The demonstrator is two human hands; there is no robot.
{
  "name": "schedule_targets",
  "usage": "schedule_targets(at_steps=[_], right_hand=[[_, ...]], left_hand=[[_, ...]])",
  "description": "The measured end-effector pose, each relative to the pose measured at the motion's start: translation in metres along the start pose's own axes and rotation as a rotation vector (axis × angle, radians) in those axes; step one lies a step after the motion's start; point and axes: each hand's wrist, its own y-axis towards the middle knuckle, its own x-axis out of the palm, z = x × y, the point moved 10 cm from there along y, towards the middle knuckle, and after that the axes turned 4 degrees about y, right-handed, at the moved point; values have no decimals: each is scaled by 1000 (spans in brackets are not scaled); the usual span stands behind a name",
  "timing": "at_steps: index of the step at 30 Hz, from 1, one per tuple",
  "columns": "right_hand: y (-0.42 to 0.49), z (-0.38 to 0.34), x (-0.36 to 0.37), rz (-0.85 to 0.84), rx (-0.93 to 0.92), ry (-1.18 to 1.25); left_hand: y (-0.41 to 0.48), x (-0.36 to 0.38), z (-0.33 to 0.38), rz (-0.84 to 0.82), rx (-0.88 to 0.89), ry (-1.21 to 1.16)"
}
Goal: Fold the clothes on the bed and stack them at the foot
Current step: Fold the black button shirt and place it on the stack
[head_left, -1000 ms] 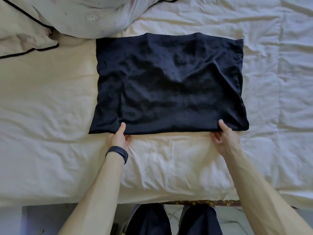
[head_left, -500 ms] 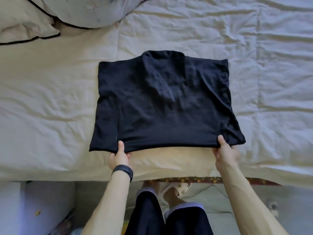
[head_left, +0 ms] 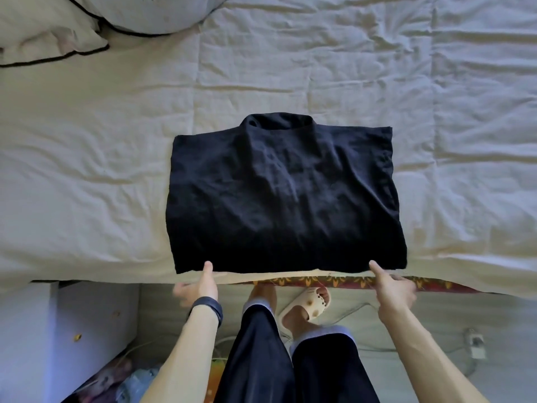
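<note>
Two pillows lie at the far left corner of the bed (head_left: pixel 87 175): a cream pillow (head_left: pixel 43 33) edged with dark piping, and a pale grey pillow (head_left: pixel 151 10) overlapping its right side. Along the near edge, a red and yellow patterned strip (head_left: pixel 421 283) shows under the sheet. Below it is a pale floor (head_left: pixel 436 321). The person stands there in dark trousers (head_left: pixel 261 359) with light cuffs, one foot in a cream slipper (head_left: pixel 308 303) with holes, the other foot (head_left: pixel 263 292) bare. A white cabinet (head_left: pixel 96 321) stands at the left, with crumpled plastic bags (head_left: pixel 130 382) beside it. A thin white cable (head_left: pixel 377 349) runs across the floor to a white plug (head_left: pixel 476 344).
</note>
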Motion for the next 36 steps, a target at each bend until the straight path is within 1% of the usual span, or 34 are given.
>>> schedule_targets(at_steps=[1, 2, 3, 5, 7, 8, 10, 14, 17, 19, 21, 23, 24, 26, 27, 29, 31, 32, 34, 36], right_hand=[[-3, -11, -9, 75, -46, -89], [-10, -30, -12, 111, -133, -139], [-19, -53, -7, 104, -255, -167], [-42, -108, 19, 20, -543, -225], [-68, -166, 58, -61, -812, -290], [-79, -195, 81, -87, -924, -333], [-97, -244, 131, -142, -1091, -429], [-105, -311, 216, -144, -1310, -698], [-91, -335, 254, -139, -1320, -861], [-80, -342, 263, -157, -1298, -898], [-68, -349, 266, -236, -1242, -848], [-52, -351, 267, -350, -1113, -769], [-47, -352, 267, -378, -1075, -766], [-40, -354, 267, -389, -1042, -809], [-38, -354, 267, -388, -1031, -838], [-36, -353, 265, -369, -1013, -888], [-35, -354, 258, -334, -1023, -879], [-36, -354, 253, -319, -1043, -851], [-40, -353, 242, -318, -1094, -775], [-47, -350, 238, -370, -1161, -733]], left_hand=[[-8, -8, 22, 81, 111, 96], [-18, -9, 53, 121, 286, 166], [-32, -2, 88, 110, 491, 210], [-62, 32, 154, 13, 862, 301], [-85, 76, 213, -73, 1105, 404], [-93, 99, 240, -108, 1184, 450], [-98, 142, 287, -170, 1269, 534], [-86, 218, 345, -260, 1346, 760], [-78, 244, 362, -261, 1459, 902], [-74, 249, 369, -279, 1498, 897], [-66, 254, 373, -363, 1467, 868], [-53, 260, 376, -454, 1380, 886], [-48, 263, 376, -488, 1354, 921], [-47, 272, 374, -536, 1357, 1034], [-49, 275, 374, -537, 1367, 1089], [-53, 279, 375, -486, 1380, 1167], [-57, 277, 377, -381, 1404, 1227], [-61, 274, 378, -331, 1449, 1224], [-74, 264, 377, -296, 1580, 1093], [-84, 256, 371, -354, 1660, 965]])
